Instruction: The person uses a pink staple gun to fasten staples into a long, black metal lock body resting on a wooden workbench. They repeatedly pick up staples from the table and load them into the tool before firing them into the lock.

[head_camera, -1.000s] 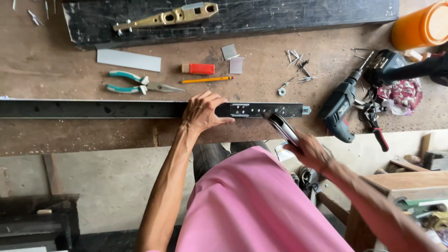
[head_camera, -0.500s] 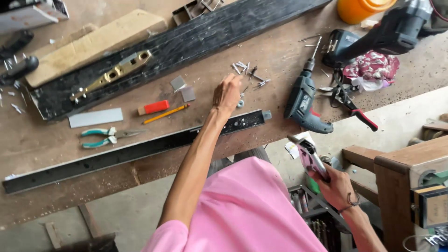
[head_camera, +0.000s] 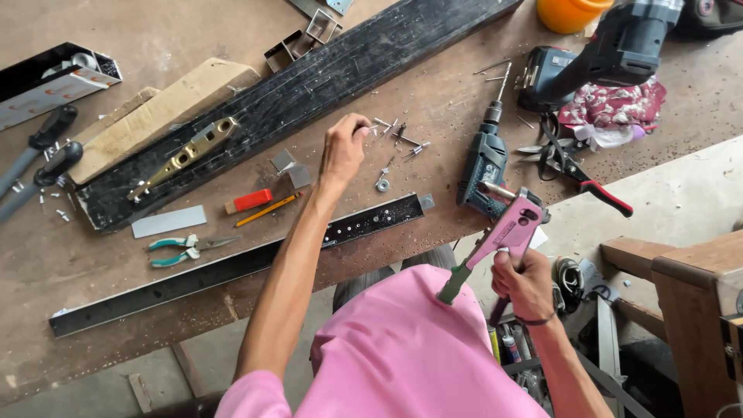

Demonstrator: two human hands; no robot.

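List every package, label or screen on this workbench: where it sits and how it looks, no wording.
Open box: far left edge of the bench, long, white and black with orange marks, small parts inside.
Cardboard packet: beside that box, against the black board, flat, plain tan.
Screens or signs: none in view.

1. The tabletop [head_camera: 93,271] is worn brown wood, dusty and scratched.
2. A long black metal rail [head_camera: 232,267] lies along its near edge.
3. A wide black plank [head_camera: 309,85] runs slantwise across the middle, carrying a brass fitting [head_camera: 186,155].
4. Between plank and rail lie teal-handled pliers [head_camera: 182,248], a grey strip [head_camera: 168,222], a red block [head_camera: 249,200] and a yellow pencil [head_camera: 267,209].
5. Loose rivets [head_camera: 398,135] are scattered by a blue drill [head_camera: 484,159], with red-handled snips [head_camera: 576,166] towards the right edge.
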